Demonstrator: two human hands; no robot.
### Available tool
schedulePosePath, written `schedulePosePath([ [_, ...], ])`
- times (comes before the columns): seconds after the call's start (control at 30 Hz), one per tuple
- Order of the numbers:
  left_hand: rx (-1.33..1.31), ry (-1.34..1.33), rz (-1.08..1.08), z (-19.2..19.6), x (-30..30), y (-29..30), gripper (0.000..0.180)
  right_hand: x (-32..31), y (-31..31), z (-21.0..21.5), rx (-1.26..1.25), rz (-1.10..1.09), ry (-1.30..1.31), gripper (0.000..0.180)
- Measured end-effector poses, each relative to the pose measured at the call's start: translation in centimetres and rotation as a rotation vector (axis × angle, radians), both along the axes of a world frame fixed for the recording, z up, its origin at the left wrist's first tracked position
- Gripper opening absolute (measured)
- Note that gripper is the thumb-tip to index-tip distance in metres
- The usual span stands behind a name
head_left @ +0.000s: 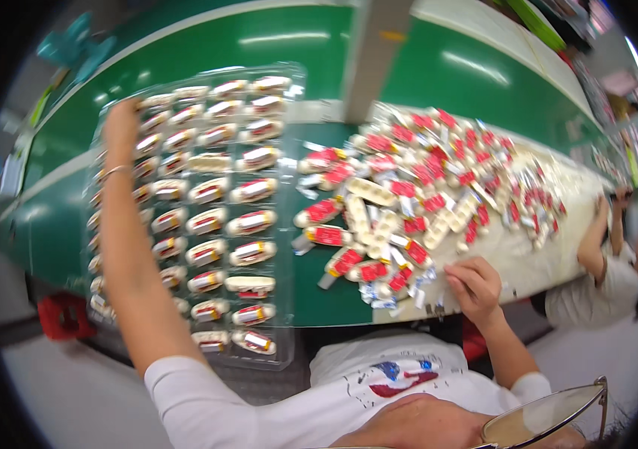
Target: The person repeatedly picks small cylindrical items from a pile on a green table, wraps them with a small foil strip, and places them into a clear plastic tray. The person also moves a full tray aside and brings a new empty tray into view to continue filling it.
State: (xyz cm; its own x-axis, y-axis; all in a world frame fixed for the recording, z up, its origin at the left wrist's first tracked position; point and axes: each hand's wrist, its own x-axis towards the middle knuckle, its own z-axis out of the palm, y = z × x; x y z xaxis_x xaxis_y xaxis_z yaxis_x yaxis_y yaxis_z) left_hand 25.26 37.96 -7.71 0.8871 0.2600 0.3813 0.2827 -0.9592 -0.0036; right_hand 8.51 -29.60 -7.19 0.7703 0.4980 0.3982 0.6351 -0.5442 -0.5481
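Head view: left hand (pixel 120 123) reaches over the clear blister tray (pixel 289 97), grip not discernible. Right hand (pixel 474 288) fingers curled, pinching into the loose packet pile (pixel 423 202) just beyond fingertips. Pick one packet at a time.

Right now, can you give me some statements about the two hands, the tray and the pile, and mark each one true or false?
1. The left hand reaches to the far end of the clear plastic tray. True.
2. The right hand rests on the tray. False: it is at the near edge of the pile of loose red-and-white packets, right of the tray.
3. Most tray pockets hold an item. True.
4. The table surface is blue. False: it is green.
5. Another person is at the table's right end. True.
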Motion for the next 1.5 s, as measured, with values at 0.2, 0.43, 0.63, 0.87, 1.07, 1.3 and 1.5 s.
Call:
schedulePosePath([
  [0.2, 0.021, -0.099, 0.066, -1.0, -0.5, 0.9, 0.039, 0.3, -0.8, 0.0, 0.046, -0.019, 0.016, 0.021],
  [0.43, -0.66, -0.251, -0.271, 3.9, -3.6, -14.6, 0.029, 0.7, -1.8, -0.5, 0.201, -0.194, 0.035, 0.025],
  [0.63, -1.077, 0.066, -0.645, 7.3, -11.2, -33.6, 0.019, 3.6, -3.5, 0.3, -0.146, -0.112, -0.168, 0.03],
  [0.87, -1.311, 0.401, -0.561, 5.7, -16.9, -46.6, 0.028, 4.2, -3.7, 2.0, -0.147, 0.095, -0.343, 0.023],
  [1.07, -1.886, 0.47, -0.567, 3.2, -18.1, -50.2, 0.039, 0.6, -3.0, 3.0, 0.267, 0.199, -0.049, 0.046],
  [1.3, -2.07, 0.414, -0.571, 4.5, -20.9, -50.0, 0.041, -0.9, -3.8, 3.3, 0.396, 0.147, 0.155, 0.017],
  [1.5, -2.112, 0.319, -0.463, 4.0, -22.5, -50.8, 0.029, -1.7, -2.7, 3.6, 0.54, 0.186, 0.361, 0.014],
])
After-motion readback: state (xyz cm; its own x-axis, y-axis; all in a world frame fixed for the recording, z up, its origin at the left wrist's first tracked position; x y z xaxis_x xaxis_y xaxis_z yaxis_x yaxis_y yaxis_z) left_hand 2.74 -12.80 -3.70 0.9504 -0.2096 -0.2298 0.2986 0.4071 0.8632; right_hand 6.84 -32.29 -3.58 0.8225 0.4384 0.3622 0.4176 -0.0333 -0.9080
